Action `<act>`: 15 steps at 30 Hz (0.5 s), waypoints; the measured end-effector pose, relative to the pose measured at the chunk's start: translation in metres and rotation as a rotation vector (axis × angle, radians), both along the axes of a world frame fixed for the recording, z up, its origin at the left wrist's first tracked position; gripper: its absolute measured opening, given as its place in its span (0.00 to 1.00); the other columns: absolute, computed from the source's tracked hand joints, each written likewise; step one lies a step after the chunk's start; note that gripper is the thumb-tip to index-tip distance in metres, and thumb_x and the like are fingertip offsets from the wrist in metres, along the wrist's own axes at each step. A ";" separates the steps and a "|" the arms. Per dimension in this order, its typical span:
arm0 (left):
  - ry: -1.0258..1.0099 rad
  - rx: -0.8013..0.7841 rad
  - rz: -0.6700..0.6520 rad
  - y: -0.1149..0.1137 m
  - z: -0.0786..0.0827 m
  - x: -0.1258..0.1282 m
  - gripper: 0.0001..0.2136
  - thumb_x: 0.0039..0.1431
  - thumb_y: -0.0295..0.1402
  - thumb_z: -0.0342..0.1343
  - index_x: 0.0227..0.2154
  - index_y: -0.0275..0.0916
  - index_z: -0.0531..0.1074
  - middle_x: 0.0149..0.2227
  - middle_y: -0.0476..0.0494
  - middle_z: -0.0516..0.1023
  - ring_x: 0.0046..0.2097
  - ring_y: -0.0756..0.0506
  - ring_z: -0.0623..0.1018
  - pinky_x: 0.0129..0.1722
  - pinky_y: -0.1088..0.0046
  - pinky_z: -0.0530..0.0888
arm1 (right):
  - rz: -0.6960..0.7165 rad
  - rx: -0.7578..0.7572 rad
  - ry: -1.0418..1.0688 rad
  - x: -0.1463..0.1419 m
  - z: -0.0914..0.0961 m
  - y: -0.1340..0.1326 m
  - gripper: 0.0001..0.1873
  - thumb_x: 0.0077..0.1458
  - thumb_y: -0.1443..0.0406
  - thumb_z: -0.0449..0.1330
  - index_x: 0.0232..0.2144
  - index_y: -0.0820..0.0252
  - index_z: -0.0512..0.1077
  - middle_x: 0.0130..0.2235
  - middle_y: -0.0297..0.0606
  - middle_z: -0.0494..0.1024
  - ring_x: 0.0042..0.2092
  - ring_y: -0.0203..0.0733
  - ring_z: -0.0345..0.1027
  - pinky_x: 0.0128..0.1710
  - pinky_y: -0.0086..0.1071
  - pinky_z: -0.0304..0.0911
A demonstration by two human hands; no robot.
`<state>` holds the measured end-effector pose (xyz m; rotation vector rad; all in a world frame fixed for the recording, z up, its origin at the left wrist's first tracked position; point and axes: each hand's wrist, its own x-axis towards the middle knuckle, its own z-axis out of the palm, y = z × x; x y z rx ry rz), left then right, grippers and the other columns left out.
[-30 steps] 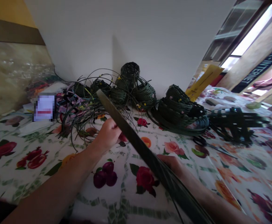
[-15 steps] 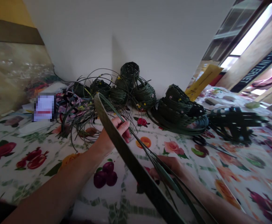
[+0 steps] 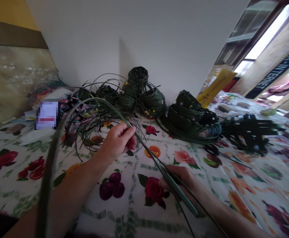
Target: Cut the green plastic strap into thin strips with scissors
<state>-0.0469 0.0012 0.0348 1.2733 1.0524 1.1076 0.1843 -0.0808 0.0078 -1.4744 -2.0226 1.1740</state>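
This looks like a home craft corner: a table under floral oilcloth [image 3: 92, 201] stands against a white wall [image 3: 85, 39], with dark green woven baskets [image 3: 190, 115] and loose strands [image 3: 92, 124] heaped along its back edge. Beyond a bright window [image 3: 263, 43] at the right, a sign [image 3: 275, 71] reads "R-INTERNET".

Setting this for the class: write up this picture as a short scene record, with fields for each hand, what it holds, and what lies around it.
left hand: fingers curled around a green leaf strip
right hand: holds the same strip further along
strip: long and arching, its far end blurred
nearest to hands: tangle of thin green strands
beyond: small woven green baskets, flat dark woven piece
also on table: black-handled scissors, yellow envelope
surface: floral tablecloth
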 end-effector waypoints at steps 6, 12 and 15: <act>-0.015 0.015 0.000 -0.003 -0.002 0.006 0.14 0.57 0.39 0.57 0.22 0.37 0.66 0.19 0.51 0.72 0.19 0.53 0.72 0.20 0.78 0.70 | 0.003 -0.070 0.061 -0.004 0.009 -0.001 0.17 0.61 0.53 0.55 0.28 0.59 0.66 0.26 0.31 0.69 0.27 0.35 0.61 0.24 0.25 0.58; -0.028 0.017 0.000 -0.004 -0.003 0.006 0.14 0.57 0.40 0.58 0.22 0.37 0.65 0.19 0.51 0.72 0.19 0.52 0.72 0.20 0.78 0.70 | -0.027 -0.012 0.035 -0.004 0.004 -0.002 0.19 0.59 0.52 0.56 0.24 0.59 0.63 0.24 0.29 0.65 0.27 0.35 0.58 0.26 0.26 0.55; -0.034 0.006 0.007 -0.004 -0.002 0.006 0.14 0.56 0.40 0.58 0.22 0.37 0.65 0.19 0.51 0.72 0.19 0.52 0.72 0.20 0.78 0.70 | -0.069 -0.036 0.055 -0.006 0.003 -0.002 0.20 0.56 0.52 0.59 0.22 0.59 0.63 0.22 0.28 0.62 0.26 0.34 0.55 0.23 0.26 0.52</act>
